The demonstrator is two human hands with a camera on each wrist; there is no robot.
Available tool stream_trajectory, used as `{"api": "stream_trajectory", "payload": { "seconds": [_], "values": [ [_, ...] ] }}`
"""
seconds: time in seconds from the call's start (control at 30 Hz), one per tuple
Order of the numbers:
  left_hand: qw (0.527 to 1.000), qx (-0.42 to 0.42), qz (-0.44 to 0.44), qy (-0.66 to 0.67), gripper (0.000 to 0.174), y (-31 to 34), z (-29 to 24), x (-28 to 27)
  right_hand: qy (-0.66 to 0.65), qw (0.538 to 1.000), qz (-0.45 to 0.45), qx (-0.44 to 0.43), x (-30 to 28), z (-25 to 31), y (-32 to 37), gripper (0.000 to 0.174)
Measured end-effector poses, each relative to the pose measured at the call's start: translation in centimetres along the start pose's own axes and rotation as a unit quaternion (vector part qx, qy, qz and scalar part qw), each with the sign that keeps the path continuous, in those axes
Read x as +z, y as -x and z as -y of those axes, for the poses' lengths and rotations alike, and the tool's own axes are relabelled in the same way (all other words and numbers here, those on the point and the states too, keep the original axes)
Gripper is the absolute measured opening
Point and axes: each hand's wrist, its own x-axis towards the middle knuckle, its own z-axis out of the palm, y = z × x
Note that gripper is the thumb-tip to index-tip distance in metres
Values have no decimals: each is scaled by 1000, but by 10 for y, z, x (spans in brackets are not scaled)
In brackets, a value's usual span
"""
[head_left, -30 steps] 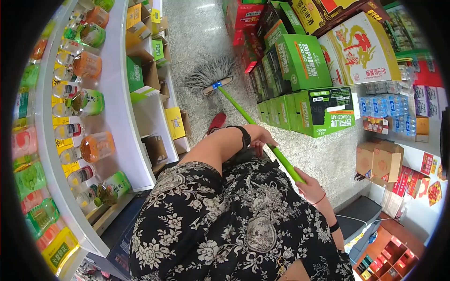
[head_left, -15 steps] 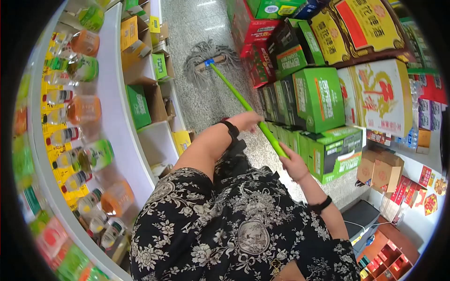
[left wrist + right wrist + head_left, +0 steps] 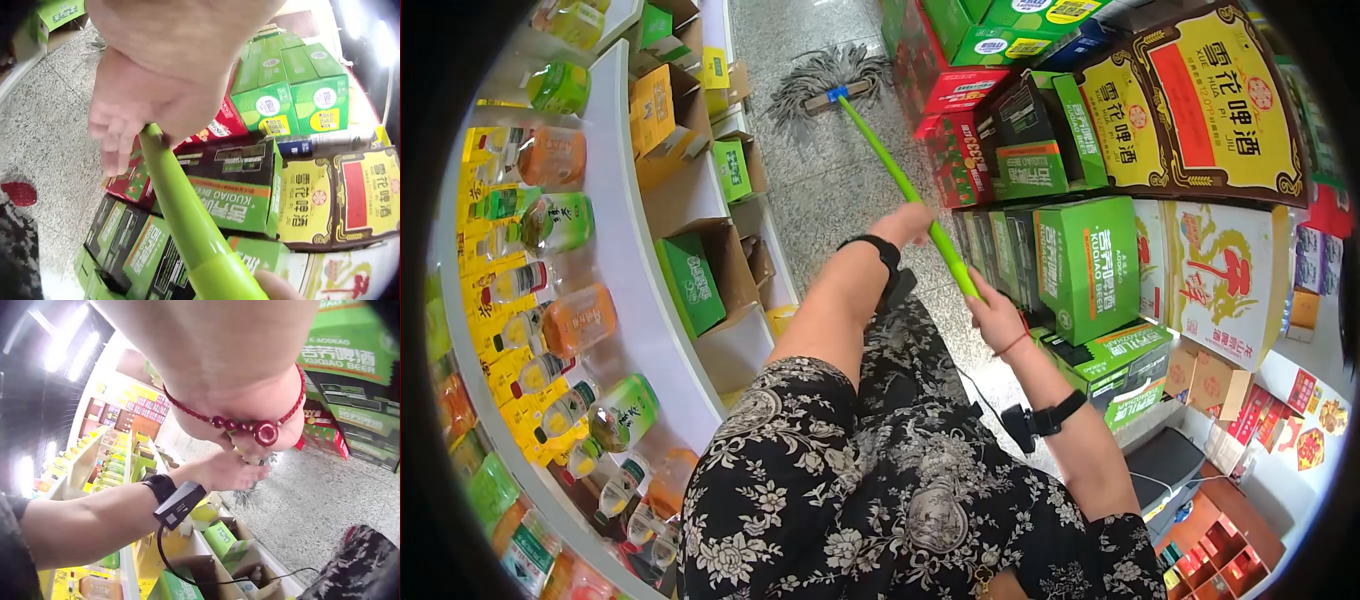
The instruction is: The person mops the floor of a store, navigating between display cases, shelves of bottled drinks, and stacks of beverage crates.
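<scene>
A mop (image 3: pixel 900 175) with a bright green handle slants across the head view. Its grey string head (image 3: pixel 800 85) spreads on the speckled floor in the aisle, joined by a blue clamp. My left hand (image 3: pixel 912 223) holds the handle partway down; in the left wrist view its fingers (image 3: pixel 115 134) hang beside the pole. Nearer my body, my right hand (image 3: pixel 997 318) grips the thick upper end of the handle. A red bracelet (image 3: pixel 240 425) circles the right wrist, whose view mostly hides the right fingers behind the hand.
Shelves (image 3: pixel 645 200) of bottled drinks and open cartons line the left side. Stacked beer boxes (image 3: pixel 1090 265) border the aisle closely on the right, with red boxes (image 3: pixel 960 150) near the mop head. Speckled floor (image 3: pixel 810 190) runs between them. A cable (image 3: pixel 250 582) hangs from the left wrist camera.
The mop head has moved forward along the aisle, farther from me, and slightly left. Both hands have gone forward with the handle, still holding it. The boxes on the right appear closer.
</scene>
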Motion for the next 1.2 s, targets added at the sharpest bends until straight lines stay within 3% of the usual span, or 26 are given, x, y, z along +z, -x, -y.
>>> {"api": "stream_trajectory", "payload": {
  "seconds": [0.03, 0.1, 0.13, 0.2, 0.33, 0.4, 0.47, 0.53, 0.63, 0.87, 0.97, 1.13, 1.2],
  "values": [
    [998, 19, 28, -48, 37, 5, 4, 11, 13, 1000, 4, 25, -2, -9, 11, 52],
    [978, 143, 67, -137, 44, 17, 19, 32, 12, 1000, -4, 25, -4, -26, 39, 51],
    [977, 147, 66, -140, 44, 34, 15, 43, 11, 1000, -10, 26, -5, -33, 55, 51],
    [989, 18, 111, -98, 45, 78, -1, 73, -24, 999, -1, 37, -7, -53, 100, 52],
    [989, 9, 117, -87, 49, 109, 8, 129, -106, 992, 34, 56, -16, -85, 163, 53],
    [980, -12, 167, -108, 50, 124, 11, 157, -128, 990, 27, 49, -15, -107, 194, 54],
    [971, -32, 191, -141, 52, 148, 1, 176, -94, 987, 50, 121, -23, -103, 229, 54],
    [946, -59, 283, -149, 64, 161, 2, 194, -102, 986, 49, 122, -26, -110, 258, 54],
    [920, -61, 349, -164, 67, 179, -6, 203, -122, 981, 57, 142, -32, -113, 282, 54],
    [918, -77, 356, -155, 63, 154, -8, 180, -102, 989, 43, 99, -35, -84, 259, 53],
    [951, -38, 290, -103, 65, 135, -12, 153, -123, 991, 22, 57, -36, -75, 216, 53],
    [981, -14, 181, -76, 60, 67, -19, 59, -107, 991, 21, 74, -26, -10, 103, 53],
    [989, 48, 128, -58, 51, 38, -29, 5, -134, 991, 10, 25, -21, 9, 44, 53]
  ]
}}
